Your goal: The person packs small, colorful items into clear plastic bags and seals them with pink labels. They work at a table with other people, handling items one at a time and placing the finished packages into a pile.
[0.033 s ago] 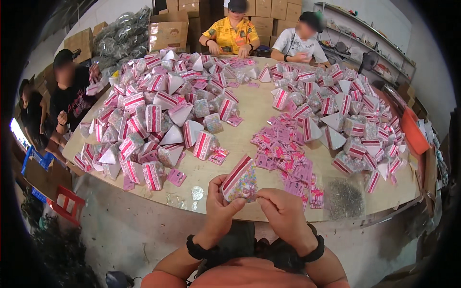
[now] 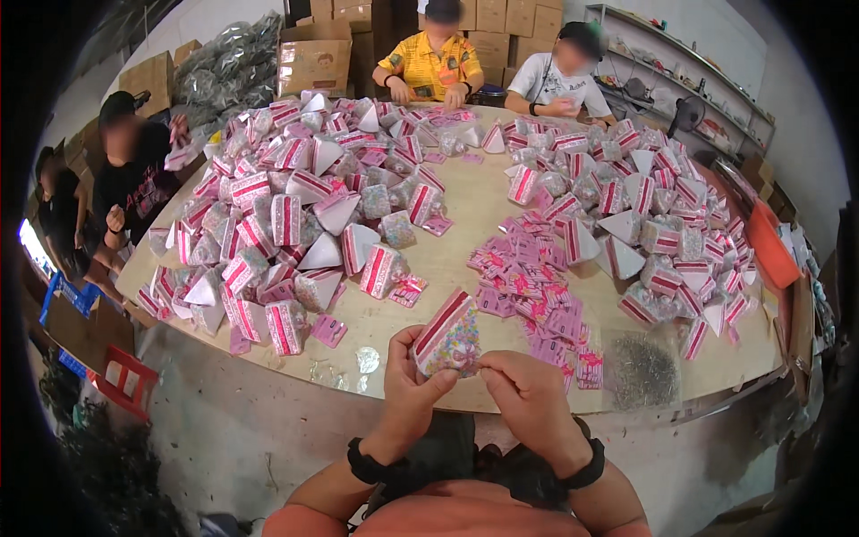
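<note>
My left hand [image 2: 407, 380] is closed around a cake-slice-shaped toy [image 2: 450, 336], with pink and white layered sides and a face of multicoloured sprinkles. Its pointed end is turned down to the right, over the near table edge. At that tip my right hand [image 2: 522, 392] pinches with thumb and forefinger. Whatever sits between those fingertips is too small to make out. Beyond my hands lies a spread of pink printed cards [image 2: 528, 282]. A heap of similar cake slices [image 2: 286, 219] covers the table's left side, some with pink cards attached.
Another heap of cake slices [image 2: 662, 224] lies on the right of the wooden table [image 2: 420, 259]. A clear bag of small metal pieces [image 2: 642, 369] is by the near right edge. Co-workers sit at the far side and left. An orange bin [image 2: 771, 243] stands at right.
At the far right, the co-worker in white has raised their head slightly. The left co-worker's raised hand has shifted a little. My hands and the cake slice look unmoved.
</note>
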Action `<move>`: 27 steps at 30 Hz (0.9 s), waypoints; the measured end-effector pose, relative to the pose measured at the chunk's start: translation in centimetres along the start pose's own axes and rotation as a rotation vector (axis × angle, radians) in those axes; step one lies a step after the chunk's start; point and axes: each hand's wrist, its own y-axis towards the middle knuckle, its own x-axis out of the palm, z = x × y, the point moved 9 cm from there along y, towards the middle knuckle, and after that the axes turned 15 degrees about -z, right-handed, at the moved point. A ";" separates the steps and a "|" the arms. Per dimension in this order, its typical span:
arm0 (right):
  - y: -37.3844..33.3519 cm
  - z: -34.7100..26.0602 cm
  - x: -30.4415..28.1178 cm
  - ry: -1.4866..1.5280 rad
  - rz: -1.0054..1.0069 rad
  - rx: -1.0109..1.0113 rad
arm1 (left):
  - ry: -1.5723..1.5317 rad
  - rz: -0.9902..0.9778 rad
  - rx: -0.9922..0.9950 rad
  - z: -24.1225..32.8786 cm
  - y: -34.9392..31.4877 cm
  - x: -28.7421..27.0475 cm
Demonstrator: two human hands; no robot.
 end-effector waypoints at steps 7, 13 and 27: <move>0.1 -0.2 0.0 -0.050 0.027 -0.043 | 0.051 0.011 0.007 0.3 -0.1 0.0; 0.3 -0.2 0.0 -0.097 0.021 -0.050 | 0.036 0.015 0.009 0.6 0.0 0.3; 0.0 0.5 0.0 -0.116 -0.005 -0.018 | 0.188 -0.027 0.050 0.5 0.0 0.6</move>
